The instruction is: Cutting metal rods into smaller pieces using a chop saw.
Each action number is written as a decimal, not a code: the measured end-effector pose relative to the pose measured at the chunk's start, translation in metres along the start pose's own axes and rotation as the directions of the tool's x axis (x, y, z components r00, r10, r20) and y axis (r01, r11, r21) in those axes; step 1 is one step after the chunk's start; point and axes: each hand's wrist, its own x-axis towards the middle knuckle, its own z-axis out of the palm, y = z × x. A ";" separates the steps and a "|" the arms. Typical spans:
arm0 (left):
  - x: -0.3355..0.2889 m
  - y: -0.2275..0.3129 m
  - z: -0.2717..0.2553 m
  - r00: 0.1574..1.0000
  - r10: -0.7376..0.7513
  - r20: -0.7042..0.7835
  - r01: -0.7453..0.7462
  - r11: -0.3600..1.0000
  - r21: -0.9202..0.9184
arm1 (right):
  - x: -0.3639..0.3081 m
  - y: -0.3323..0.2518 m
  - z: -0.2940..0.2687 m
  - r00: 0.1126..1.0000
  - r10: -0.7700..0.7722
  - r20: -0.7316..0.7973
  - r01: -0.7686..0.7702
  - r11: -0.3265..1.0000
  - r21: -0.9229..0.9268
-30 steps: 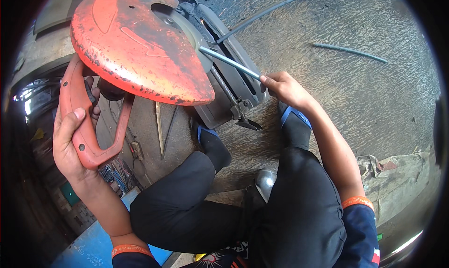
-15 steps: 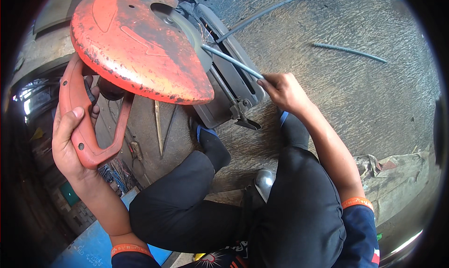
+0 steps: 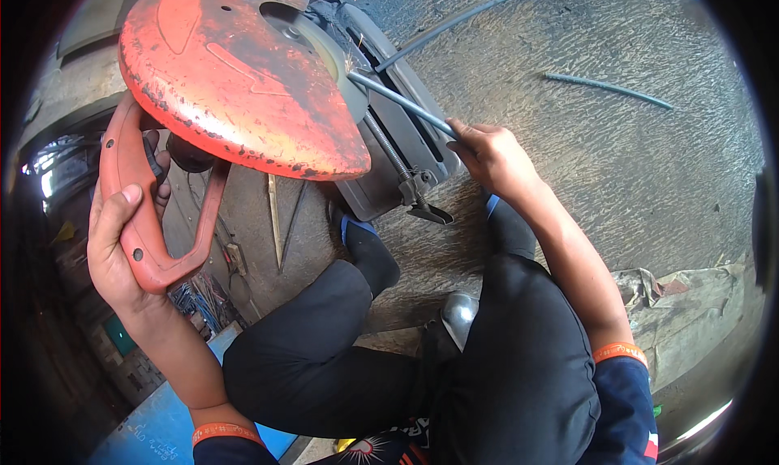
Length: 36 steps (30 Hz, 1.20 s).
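Observation:
My left hand (image 3: 122,246) is wrapped round the red D-shaped handle (image 3: 139,213) of a cut-off saw, its fingers passing behind the grip near a black trigger. The saw's scuffed red guard (image 3: 243,83) covers most of the grey cutting disc (image 3: 339,67). My right hand (image 3: 491,157) grips a thin grey metal rod (image 3: 406,104) between thumb and fingers. The rod's far end meets the disc's edge, where a few sparks (image 3: 350,58) fly. Beneath lies the saw's dark base (image 3: 406,161) with a threaded vise screw (image 3: 385,144).
On the floor at right lies a short cut rod (image 3: 608,90). A long rod (image 3: 471,19) runs from the base toward the upper right. My feet are close to the base. A blue panel (image 3: 162,424) is at lower left, and thin sticks (image 3: 274,213) lie beneath the handle.
The saw's handle and guard have shifted very slightly left with my left hand. My right hand has turned a little on the rod, its knuckles now higher. Sparks continue at the disc.

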 end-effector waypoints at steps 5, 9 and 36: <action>0.001 -0.003 -0.007 0.999 -0.018 -0.048 0.019 0.999 0.027 | -0.001 -0.005 -0.009 0.987 0.162 0.004 -0.161 0.974 0.160; 0.003 0.001 -0.012 0.997 -0.072 -0.031 0.074 0.994 0.079 | 0.004 0.004 -0.017 0.924 0.326 0.199 -0.363 0.913 0.185; -0.001 0.003 0.013 0.999 0.028 0.043 -0.030 0.999 0.040 | 0.003 -0.002 0.000 0.993 0.093 0.068 -0.099 0.990 0.099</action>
